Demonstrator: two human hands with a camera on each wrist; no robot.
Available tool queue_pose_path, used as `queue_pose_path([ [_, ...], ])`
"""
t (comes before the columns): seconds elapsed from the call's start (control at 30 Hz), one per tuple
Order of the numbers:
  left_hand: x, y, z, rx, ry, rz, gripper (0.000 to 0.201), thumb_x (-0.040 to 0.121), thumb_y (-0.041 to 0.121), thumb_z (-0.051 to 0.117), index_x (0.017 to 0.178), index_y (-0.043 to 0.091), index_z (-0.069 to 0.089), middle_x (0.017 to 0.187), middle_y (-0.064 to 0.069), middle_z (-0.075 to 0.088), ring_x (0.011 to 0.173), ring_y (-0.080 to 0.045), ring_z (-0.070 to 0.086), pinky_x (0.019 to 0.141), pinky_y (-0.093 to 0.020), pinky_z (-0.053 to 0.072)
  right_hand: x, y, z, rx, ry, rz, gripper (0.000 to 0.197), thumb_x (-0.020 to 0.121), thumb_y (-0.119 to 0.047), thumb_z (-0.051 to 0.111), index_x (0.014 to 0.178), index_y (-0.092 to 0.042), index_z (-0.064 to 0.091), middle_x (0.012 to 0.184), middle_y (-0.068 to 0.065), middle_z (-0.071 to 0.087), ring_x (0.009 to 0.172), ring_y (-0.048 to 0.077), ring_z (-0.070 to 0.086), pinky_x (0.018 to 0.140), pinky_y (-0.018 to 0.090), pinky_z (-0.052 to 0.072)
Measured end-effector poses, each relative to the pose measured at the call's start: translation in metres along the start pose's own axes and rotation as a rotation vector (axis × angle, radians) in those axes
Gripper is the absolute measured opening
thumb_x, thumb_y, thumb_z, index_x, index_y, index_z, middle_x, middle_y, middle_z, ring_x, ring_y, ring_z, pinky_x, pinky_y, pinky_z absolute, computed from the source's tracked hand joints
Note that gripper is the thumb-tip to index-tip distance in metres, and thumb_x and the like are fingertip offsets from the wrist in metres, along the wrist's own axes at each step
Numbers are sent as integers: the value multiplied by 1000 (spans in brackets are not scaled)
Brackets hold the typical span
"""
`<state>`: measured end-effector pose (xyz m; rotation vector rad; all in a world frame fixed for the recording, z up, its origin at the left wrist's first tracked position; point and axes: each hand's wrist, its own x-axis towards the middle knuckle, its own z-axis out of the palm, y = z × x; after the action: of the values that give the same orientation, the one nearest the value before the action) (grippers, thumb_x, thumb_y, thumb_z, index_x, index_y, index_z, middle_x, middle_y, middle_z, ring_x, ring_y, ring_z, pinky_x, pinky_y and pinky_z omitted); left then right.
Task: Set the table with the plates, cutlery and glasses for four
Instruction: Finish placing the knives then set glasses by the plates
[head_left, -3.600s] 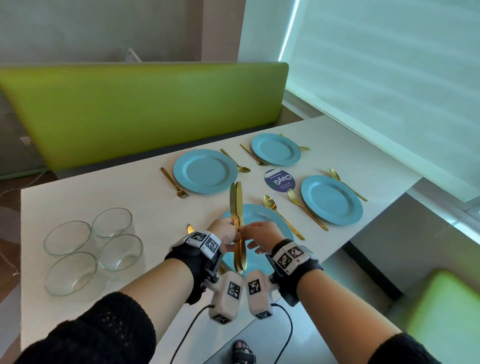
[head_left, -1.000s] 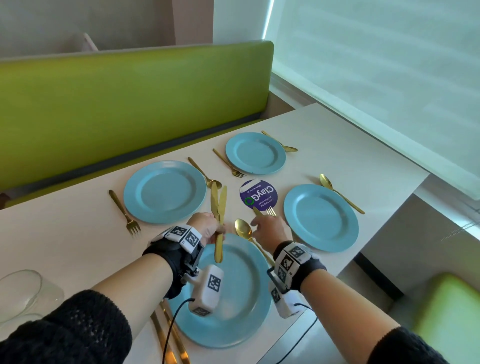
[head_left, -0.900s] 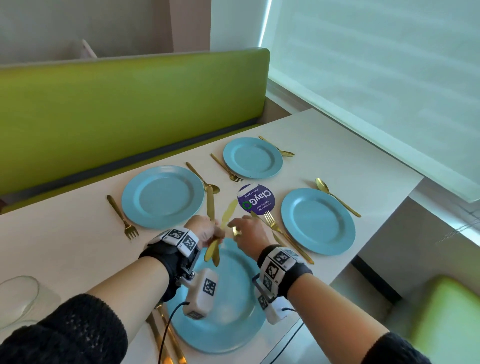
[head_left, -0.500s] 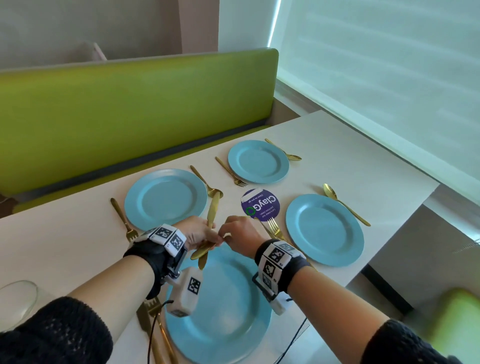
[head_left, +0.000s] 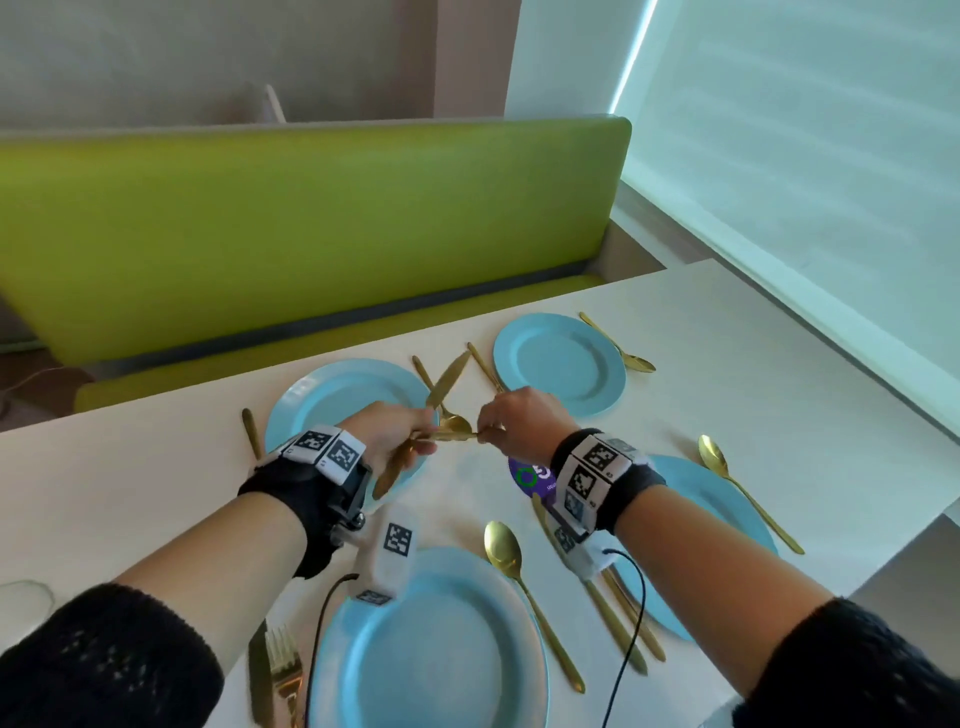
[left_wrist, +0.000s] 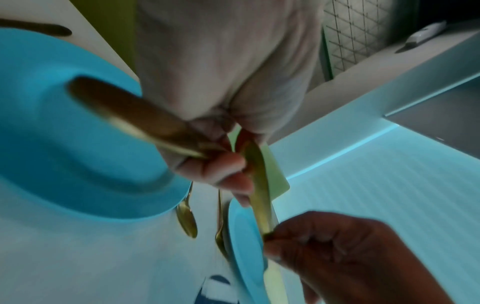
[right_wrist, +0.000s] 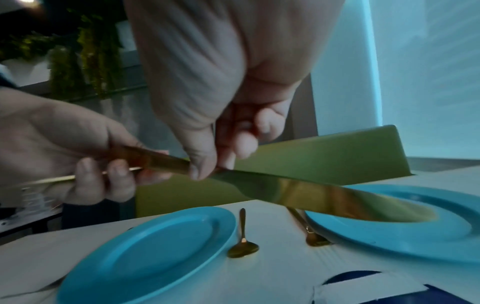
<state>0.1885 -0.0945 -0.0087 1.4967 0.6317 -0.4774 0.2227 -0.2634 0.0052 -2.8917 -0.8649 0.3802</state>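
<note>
Seen from the head, two hands meet above a white surface (head_left: 779, 395) set with four blue plates. The left hand (head_left: 387, 434) grips gold knives (head_left: 447, 382), one blade slanting up and away. The right hand (head_left: 519, 423) pinches the end of one knife.

The right wrist view alone shows that knife's long blade (right_wrist: 324, 195) hanging over a far plate (right_wrist: 415, 236), with thumb and fingers (right_wrist: 200, 162) closed on its handle. The left wrist view shows the left fingers (left_wrist: 228, 170) curled around two handles.

The plates hold nothing; forks and spoons lie beside them. A near plate (head_left: 441, 649) has a spoon (head_left: 519, 577) to its right.

Half a second earlier the hands were nearer the near plate; now they hover between the two far plates.
</note>
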Motion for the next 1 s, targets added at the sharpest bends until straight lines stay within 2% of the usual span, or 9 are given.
queue_pose_path([
  [0.1,13,9,-14,-95,156,13,29,99,19,43,77,4,52,74,-8,60,54,-12,44,43,-20,33,22,14,6,41,5,126,19,90,-30,54,98,-25,71,98,3,69,96,24,62,79,35,53],
  [0.17,20,12,-23,-145,213,6,30,100,20,41,76,5,49,74,-8,60,55,-13,43,47,-22,31,38,20,13,117,10,230,18,89,-31,57,95,-22,71,96,4,69,92,25,63,79,35,55],
  [0.33,31,16,-36,-147,236,-22,24,99,13,44,77,5,48,73,-6,58,55,-12,42,47,-21,32,88,34,39,182,-28,463,25,84,-30,62,99,-12,70,98,6,69,90,24,64,77,31,55],
  [0.5,38,17,-43,-138,241,-47,19,98,5,39,82,3,50,73,-6,58,56,-12,42,49,-21,32,122,43,57,246,-33,644,13,84,-20,63,82,-9,56,82,6,56,78,25,57,67,27,45],
  [0.57,42,18,-46,-159,254,-53,13,98,2,36,96,2,49,73,-7,58,56,-13,42,50,-22,32,130,45,60,264,-27,672,10,84,-19,62,83,-10,58,81,6,56,75,25,55,66,27,46],
  [0.63,47,18,-48,-174,273,-47,21,97,0,34,114,4,46,72,-8,58,56,-14,44,51,-22,32,136,44,62,282,-34,680,10,84,-18,62,83,-9,58,81,7,56,79,27,59,67,27,46],
  [0.7,52,17,-50,-180,270,-46,28,97,-1,33,122,1,44,73,-8,59,57,-14,45,51,-23,33,141,44,63,309,-42,685,10,84,-17,63,81,-9,57,81,7,56,85,29,64,68,27,46],
  [0.87,64,16,-49,-185,279,-57,19,97,-2,32,110,4,43,72,-10,60,57,-15,46,51,-24,34,151,45,64,362,-8,695,17,86,-16,61,96,-3,66,87,11,63,91,30,66,73,30,51],
  [1.0,72,16,-47,-188,291,-73,14,97,-2,33,104,3,43,71,-10,60,57,-16,47,51,-24,35,154,47,60,367,18,697,17,87,-11,55,97,-2,65,93,13,65,83,30,62,74,32,50],
])
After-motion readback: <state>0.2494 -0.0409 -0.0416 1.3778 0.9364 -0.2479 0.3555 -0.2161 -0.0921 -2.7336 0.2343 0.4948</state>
